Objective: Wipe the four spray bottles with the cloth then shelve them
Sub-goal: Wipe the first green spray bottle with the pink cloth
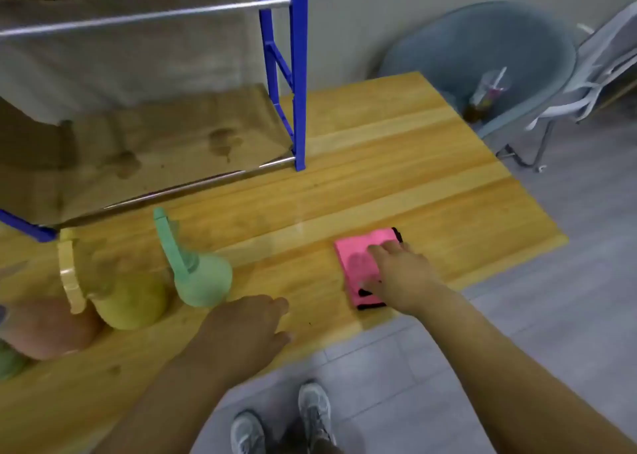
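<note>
**Reaching for the cloth, bottles not yet wiped**

Head view: the right hand (pixel 401 274) lies flat-fingered on the cloth (pixel 362 264) on the table (pixel 396 164). The left hand (pixel 248 326), relaxed and empty, hovers near the green bottle (pixel 200 281). The bottles stand left, below the shelf (pixel 155 150). Next, probably: pinch up the cloth, take a bottle.

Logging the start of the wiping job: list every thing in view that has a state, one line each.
pink cloth: folded, flat on the table, under the right hand.
right hand: fingers spread, resting on the cloth.
left hand: open, holding nothing, over the table near the green bottle.
green spray bottle: on the table, unshelved.
yellow spray bottle: on the table, unshelved.
pink spray bottle: on the table, blurred.
shelf: lower board bare, stained.
</note>
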A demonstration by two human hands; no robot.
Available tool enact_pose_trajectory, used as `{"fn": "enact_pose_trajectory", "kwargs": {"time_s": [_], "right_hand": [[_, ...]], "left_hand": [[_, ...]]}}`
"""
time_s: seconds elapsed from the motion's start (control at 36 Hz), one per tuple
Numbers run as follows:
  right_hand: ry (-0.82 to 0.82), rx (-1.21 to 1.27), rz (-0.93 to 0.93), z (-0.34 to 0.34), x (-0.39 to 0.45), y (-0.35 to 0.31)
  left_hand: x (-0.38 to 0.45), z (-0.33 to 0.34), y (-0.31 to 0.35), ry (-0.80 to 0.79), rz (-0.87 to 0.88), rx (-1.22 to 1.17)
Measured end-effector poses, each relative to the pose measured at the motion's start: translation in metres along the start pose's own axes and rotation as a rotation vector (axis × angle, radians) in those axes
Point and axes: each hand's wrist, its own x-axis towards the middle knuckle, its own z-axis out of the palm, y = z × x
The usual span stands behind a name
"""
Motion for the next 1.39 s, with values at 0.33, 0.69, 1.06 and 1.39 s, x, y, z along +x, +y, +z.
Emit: {"fn": "enact_pose_trajectory", "kwargs": {"time_s": [0.33,0.69,1.06,1.39], "right_hand": [[0.097,-0.1,0.025,0.062,0.043,0.007],[0.365,-0.006,-0.086,0.077,0.027,-0.012],[0.468,0.02,-0.229,0.071,0.045,-0.067],[0.652,0.269,-0.288,0.086,0.03,-0.081]], "left_hand": [[0.025,0.037,-0.011,0.046,-0.011,0.001],[0.008,0.074,-0.05,0.261,0.009,-0.137],[0.001,0.118,-0.09,0.556,-0.038,-0.391],[-0.018,0.141,-0.102,0.907,-0.252,-0.59]]}}
